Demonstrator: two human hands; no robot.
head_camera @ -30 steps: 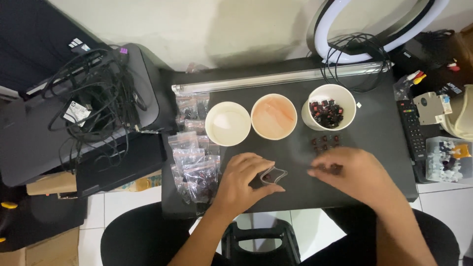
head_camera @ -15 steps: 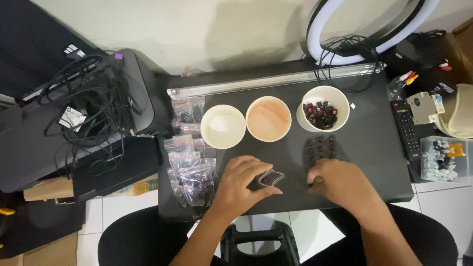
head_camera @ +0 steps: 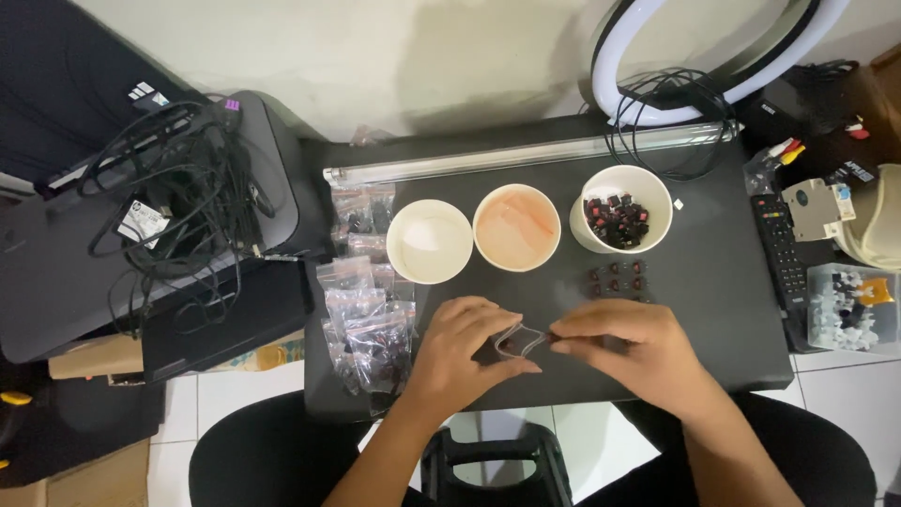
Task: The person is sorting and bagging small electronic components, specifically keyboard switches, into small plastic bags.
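The left hand (head_camera: 460, 352) grasps a small clear plastic bag (head_camera: 519, 342), mouth open toward 3 o'clock; the right hand (head_camera: 624, 349) pinches something small and dark at it, and steadiness helps.

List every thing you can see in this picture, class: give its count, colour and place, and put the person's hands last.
Table: one, black, centre.
Paper cups: three, white, in a row on the table; the right one holds small dark parts.
Small dark parts: several, loose, in front of the right cup.
Small plastic bags: a pile, clear, table's left side.
Long tube: one, pale, along the table's back edge.
Ring light: one, white, top right.
Cables: a tangle, black, on the dark box at left.
Remote control: one, black, right of the table.
Left hand: holds an open clear bag.
Right hand: fingertips at the bag's mouth.
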